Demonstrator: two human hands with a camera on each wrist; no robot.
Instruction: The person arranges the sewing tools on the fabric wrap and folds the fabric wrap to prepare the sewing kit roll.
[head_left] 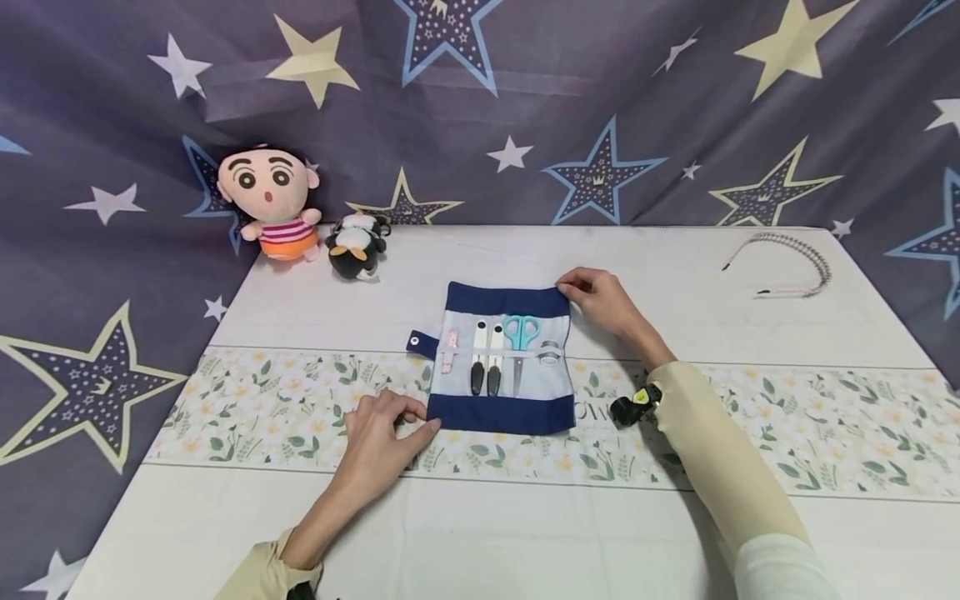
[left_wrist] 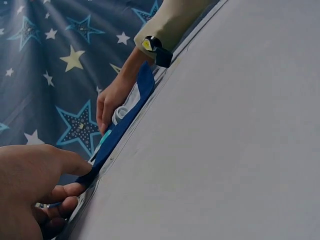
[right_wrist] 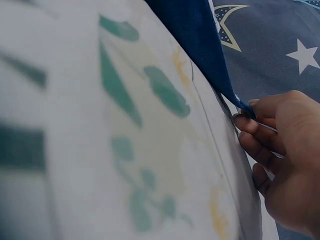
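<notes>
A navy and pale-blue fabric roll-up pouch (head_left: 498, 412) lies spread out on the table, a snap tab (head_left: 422, 343) sticking out on its left. Under its white elastic strap sit teal-handled scissors (head_left: 521, 331), two white tools with black ends (head_left: 478, 358), a small pink item (head_left: 449, 352) and a round whitish roll (head_left: 551, 353). My left hand (head_left: 384, 435) pinches the pouch's near left corner. At the far right corner, my right hand (head_left: 606, 302) grips the navy edge between thumb and fingers; the right wrist view shows this corner (right_wrist: 240, 102) lifted slightly.
A plush doll in a striped shirt (head_left: 288, 232) and a small penguin plush (head_left: 356, 250) stand at the back left. Towards the back right lies a beaded headband (head_left: 823, 271). A floral strip (head_left: 810, 425) crosses the white table, with a starry curtain (head_left: 525, 100) behind.
</notes>
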